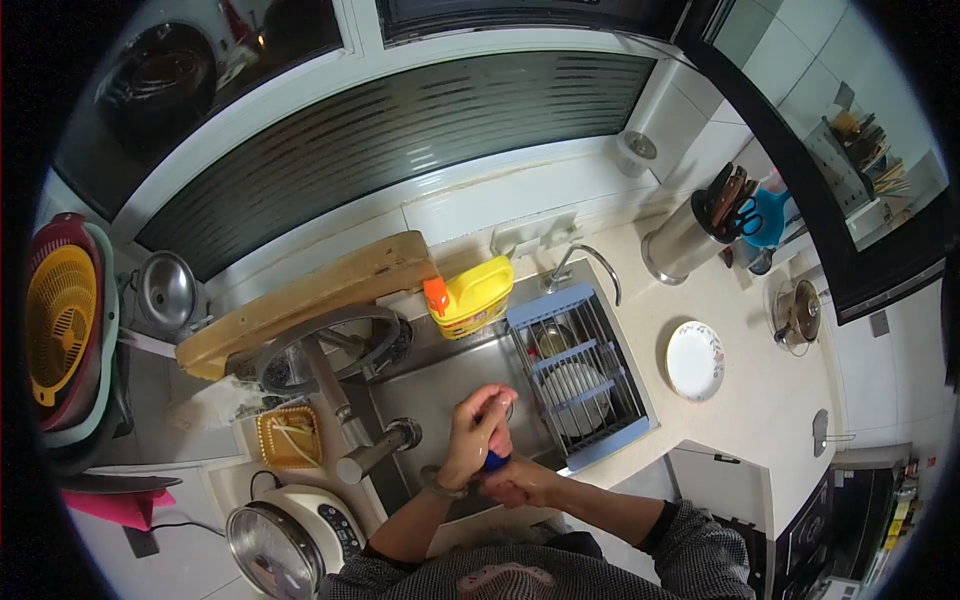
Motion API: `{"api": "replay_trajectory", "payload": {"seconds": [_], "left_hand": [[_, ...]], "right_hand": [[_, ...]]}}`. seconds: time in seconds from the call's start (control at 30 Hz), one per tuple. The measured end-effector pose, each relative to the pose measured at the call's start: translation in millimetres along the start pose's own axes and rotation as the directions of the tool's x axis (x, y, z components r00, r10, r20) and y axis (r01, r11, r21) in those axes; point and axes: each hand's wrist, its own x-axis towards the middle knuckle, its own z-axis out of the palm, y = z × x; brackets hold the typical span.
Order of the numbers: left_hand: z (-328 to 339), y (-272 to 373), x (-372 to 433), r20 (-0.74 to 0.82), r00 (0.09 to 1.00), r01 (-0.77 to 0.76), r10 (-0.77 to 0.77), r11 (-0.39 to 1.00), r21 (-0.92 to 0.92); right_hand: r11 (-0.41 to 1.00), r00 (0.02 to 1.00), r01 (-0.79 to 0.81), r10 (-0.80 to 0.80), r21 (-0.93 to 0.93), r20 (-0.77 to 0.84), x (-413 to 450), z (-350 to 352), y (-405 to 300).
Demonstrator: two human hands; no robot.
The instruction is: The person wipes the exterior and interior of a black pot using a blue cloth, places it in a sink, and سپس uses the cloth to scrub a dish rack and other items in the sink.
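Observation:
Over the stainless steel sink (442, 375), my wet hands are close together around a small blue object (496, 460). My left hand (480, 429) is above, its fingers curled in around the upper part. My right hand (517, 481) grips the lower end from the right. Most of the blue object is hidden by my fingers, so its kind is unclear. A bangle (442, 484) circles my left wrist. To the right of my hands, a blue-ended metal draining rack (581, 375) spans the sink, with a white plate (574, 394) visible through its bars.
Behind the sink stand a yellow jug (474, 300) and a curved tap (600, 259). A thick wooden board (315, 300) and a grey-rimmed round lid (330, 349) lean at left. A floral plate (695, 361) and a steel knife holder (679, 240) occupy the right counter.

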Motion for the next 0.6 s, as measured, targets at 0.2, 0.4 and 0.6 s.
{"api": "replay_trajectory", "payload": {"seconds": [0.2, 0.4, 0.6], "left_hand": [[-10, -28, 10, -0.173, 0.972, -0.132, 0.161, 0.977, 0.167], [-20, -62, 10, -0.268, 0.935, -0.184, 0.232, 0.964, 0.19], [-61, -127, 26, -0.513, 0.829, -0.24, 0.224, 0.97, 0.036]], "right_hand": [[0.807, 0.817, 0.412, -0.533, -0.424, -0.221, 55, -26, 28], [0.617, 0.606, 0.468, -0.745, -0.633, -0.278, 78, -44, 48], [0.398, 0.462, 0.397, -0.865, -0.827, -0.194, 103, -61, 62]]}}
